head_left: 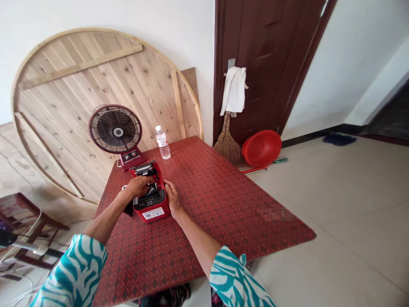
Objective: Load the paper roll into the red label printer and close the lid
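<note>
In the head view, a small red machine [150,206] sits on the red table [211,204], and its lid [146,172] stands up at twelve o'clock, which seems to leave room for fingers to get in. The left hand [140,186] comes in from about eleven o'clock and dips its fingers into the open top; I can't tell if they are pinching anything. The right hand [173,199] lies loosely against the machine's side at three o'clock, not wrapped around it, maybe so the machine won't slide. The fan [115,129] is at eleven o'clock from the machine, and the water bottle [163,145] is near half past twelve, perhaps put there to keep out of the way.
</note>
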### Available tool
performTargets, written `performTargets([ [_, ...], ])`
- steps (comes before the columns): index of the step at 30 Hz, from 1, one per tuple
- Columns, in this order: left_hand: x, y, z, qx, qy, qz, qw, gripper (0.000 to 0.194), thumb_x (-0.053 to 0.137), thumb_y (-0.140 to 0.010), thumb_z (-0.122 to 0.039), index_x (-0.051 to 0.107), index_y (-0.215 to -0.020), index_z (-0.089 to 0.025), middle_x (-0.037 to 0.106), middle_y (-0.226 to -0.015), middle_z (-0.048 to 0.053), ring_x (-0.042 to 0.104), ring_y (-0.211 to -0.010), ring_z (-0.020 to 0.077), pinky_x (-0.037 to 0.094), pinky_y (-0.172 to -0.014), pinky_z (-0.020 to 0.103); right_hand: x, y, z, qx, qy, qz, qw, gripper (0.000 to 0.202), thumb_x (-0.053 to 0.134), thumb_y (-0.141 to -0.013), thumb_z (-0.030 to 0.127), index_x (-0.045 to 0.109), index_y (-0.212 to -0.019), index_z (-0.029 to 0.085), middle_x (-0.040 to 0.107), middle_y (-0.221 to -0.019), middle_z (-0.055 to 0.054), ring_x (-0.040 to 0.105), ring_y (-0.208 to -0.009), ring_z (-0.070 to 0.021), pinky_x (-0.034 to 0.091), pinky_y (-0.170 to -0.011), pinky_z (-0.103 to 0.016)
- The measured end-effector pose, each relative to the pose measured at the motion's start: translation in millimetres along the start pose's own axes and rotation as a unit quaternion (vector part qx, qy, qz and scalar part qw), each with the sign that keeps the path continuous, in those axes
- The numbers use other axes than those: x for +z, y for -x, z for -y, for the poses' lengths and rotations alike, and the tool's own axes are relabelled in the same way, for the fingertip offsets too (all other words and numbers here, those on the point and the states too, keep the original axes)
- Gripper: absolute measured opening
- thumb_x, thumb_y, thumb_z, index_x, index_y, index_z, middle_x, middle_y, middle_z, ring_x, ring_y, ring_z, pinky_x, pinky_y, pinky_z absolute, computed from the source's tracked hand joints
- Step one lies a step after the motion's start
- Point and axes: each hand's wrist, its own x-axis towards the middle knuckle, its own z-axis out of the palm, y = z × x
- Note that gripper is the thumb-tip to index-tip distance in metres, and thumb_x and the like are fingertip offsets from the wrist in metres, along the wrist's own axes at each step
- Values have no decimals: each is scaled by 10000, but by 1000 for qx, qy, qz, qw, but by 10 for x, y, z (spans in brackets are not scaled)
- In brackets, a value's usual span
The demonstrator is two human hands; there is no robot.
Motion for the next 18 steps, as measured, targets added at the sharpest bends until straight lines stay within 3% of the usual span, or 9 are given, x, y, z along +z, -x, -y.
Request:
performTargets([
  [4,-316,301,46,-1,-3,-72,997,262,742,-645,-248,745,-906,-271,706,-776,22,642,-768,230,457,-730,289,-20,-14,-42,-3,5,-7,1000,350,554,-844,487,686,-1092,278,673,-1186,-25,558,-1166,-219,373,-1076,-386],
  [6,-495,497,214,-1,54,-135,989,334,743,-680,-381,736,-985,-244,711,-815,21,627,-743,202,470,-729,292,-34,-20,-71,-6,7,-2,1000,359,558,-841,497,684,-1099,281,678,-1184,-22,552,-1171,-220,367,-1079,-388],
  [9,-638,777,616,-27,162,-258,952,612,764,-650,-483,660,-1172,-181,717,-895,51,645,-789,201,492,-725,301,-52,-23,-101,-4,9,1,1000,381,565,-836,514,682,-1110,276,682,-1181,-23,558,-1166,-223,372,-1071,-391],
  [12,-527,957,1032,-99,218,-296,925,702,796,-558,-540,640,-1127,-160,717,-865,52,659,-760,199,496,-682,292,-62,-23,-113,1,10,-2,1000,409,570,-826,531,679,-1122,271,685,-1187,-30,561,-1165,-233,390,-1050,-399],
  [15,-226,1003,1333,-154,255,-272,915,689,827,-443,-569,629,-958,-158,704,-801,41,650,-687,190,493,-625,282,-66,-23,-115,15,12,-7,1000,440,577,-809,550,675,-1125,260,690,-1180,-42,562,-1166,-246,406,-1026,-413],
  [18,48,989,1514,-157,256,-251,920,632,828,-436,-566,610,-873,-165,713,-822,60,673,-769,224,518,-690,314,-68,-22,-118,24,14,-8,1000,452,582,-797,559,674,-1119,255,700,-1159,-44,567,-1162,-251,423,-1005,-417],
])
